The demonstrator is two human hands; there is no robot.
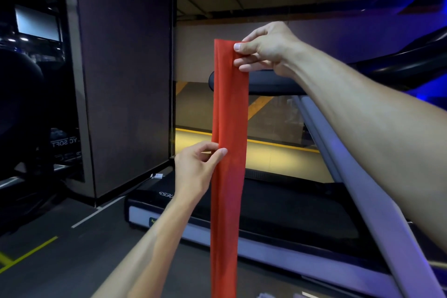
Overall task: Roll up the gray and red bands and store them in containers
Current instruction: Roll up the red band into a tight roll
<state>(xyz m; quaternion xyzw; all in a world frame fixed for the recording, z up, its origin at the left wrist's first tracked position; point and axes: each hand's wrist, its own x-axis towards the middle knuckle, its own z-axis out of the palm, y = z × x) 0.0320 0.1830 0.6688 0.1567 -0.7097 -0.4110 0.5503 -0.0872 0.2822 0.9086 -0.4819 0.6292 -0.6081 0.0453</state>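
Red band hanging full length between your hands, not yet rolled.

Your left hand (193,167) pinches the left edge of the red band (228,152) partway down; your right hand (268,49) pinches its top end, held up in front of the treadmill (278,203). The band looks thin, light and limp, creased lengthwise, probably stretchy, so flatten it and grip across the full width at the top end before rolling tightly.

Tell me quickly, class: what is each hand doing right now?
Left hand: pinches the red band at its left edge, partway down.
Right hand: pinches the red band's top end, holding it up.
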